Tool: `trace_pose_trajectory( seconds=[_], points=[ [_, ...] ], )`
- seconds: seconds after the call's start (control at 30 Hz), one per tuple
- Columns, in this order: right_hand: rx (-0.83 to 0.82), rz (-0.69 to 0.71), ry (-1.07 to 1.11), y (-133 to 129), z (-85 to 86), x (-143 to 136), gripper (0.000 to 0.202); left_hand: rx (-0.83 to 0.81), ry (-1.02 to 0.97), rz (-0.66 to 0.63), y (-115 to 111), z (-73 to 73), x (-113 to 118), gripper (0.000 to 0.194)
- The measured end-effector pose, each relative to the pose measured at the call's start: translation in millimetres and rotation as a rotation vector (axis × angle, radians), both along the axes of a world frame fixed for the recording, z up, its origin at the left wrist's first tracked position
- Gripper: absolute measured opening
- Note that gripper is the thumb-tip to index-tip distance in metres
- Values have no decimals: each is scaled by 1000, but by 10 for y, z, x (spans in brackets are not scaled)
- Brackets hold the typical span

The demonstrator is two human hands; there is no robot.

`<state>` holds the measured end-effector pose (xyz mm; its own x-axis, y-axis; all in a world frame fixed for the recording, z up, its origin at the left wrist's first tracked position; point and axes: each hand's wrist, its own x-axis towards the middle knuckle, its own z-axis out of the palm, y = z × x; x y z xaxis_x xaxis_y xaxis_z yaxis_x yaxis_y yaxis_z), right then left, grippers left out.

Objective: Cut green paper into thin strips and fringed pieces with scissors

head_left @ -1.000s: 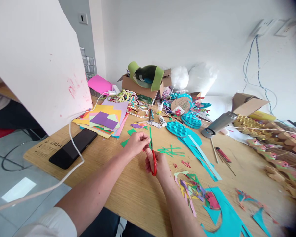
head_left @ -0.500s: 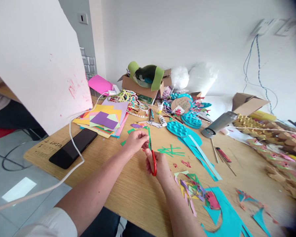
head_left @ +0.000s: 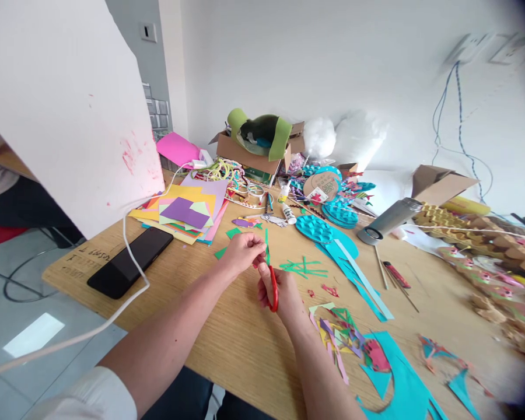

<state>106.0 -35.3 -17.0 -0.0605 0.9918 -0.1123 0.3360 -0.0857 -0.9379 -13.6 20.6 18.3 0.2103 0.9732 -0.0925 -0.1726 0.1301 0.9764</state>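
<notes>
My right hand (head_left: 282,294) is closed around the red handles of a pair of scissors (head_left: 273,291), with the blades pointing away from me. Just to the left, my left hand (head_left: 245,252) pinches a narrow green paper strip (head_left: 267,242) that stands up by the blades. The fingers hide part of the strip and most of the blades. Right of the hands, several cut green strips (head_left: 304,267) lie crossed on the table. More green paper (head_left: 221,252) lies behind my left hand.
A black phone (head_left: 130,262) and a white cable (head_left: 133,256) lie left. Stacked coloured paper (head_left: 186,213) sits behind. Paper scraps (head_left: 339,335) and blue paper (head_left: 405,361) lie front right. A grey bottle (head_left: 389,220) and an utility knife (head_left: 396,274) are at right.
The green strip between the hands has shifted slightly right and less of it shows above the blades. My left hand has moved a little toward the scissors.
</notes>
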Motion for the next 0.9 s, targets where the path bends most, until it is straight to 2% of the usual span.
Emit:
trace_pose_trajectory(
  seconds=[0.9],
  points=[
    [-11,-18,22,-21,27,-27,57,1,28,22,25,-51,18,13]
  ],
)
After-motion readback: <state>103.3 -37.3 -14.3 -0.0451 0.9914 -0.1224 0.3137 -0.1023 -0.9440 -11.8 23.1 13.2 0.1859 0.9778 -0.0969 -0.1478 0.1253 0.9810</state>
